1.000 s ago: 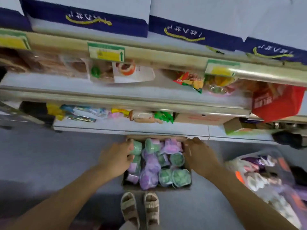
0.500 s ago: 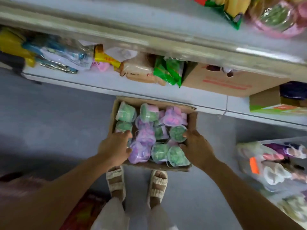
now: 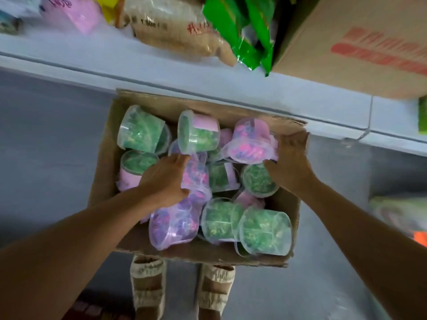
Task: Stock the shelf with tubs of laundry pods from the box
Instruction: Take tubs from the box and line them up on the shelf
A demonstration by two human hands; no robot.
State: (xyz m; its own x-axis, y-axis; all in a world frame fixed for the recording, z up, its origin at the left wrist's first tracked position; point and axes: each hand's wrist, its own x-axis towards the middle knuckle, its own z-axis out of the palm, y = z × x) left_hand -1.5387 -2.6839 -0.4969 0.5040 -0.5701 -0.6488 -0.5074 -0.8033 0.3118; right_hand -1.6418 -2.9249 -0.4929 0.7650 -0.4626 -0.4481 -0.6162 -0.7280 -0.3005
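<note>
Head view: open cardboard box (image 3: pixel 108 162) on floor against low shelf (image 3: pixel 288 98), full of clear tubs. Left hand (image 3: pixel 165 180) curls fingers round purple tub (image 3: pixel 196 179) mid-box. Right hand (image 3: pixel 290 161) grips pink tub (image 3: pixel 250 144) at far right corner.

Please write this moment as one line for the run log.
phase: picking | left hand: grips purple pod tub | right hand: on pink pod tub | cardboard box: on floor, full

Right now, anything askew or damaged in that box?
Yes. The tubs lie jumbled in the box, tipped on their sides at mixed angles. The box's far rim looks torn and ragged. No spilled pods visible.
</note>
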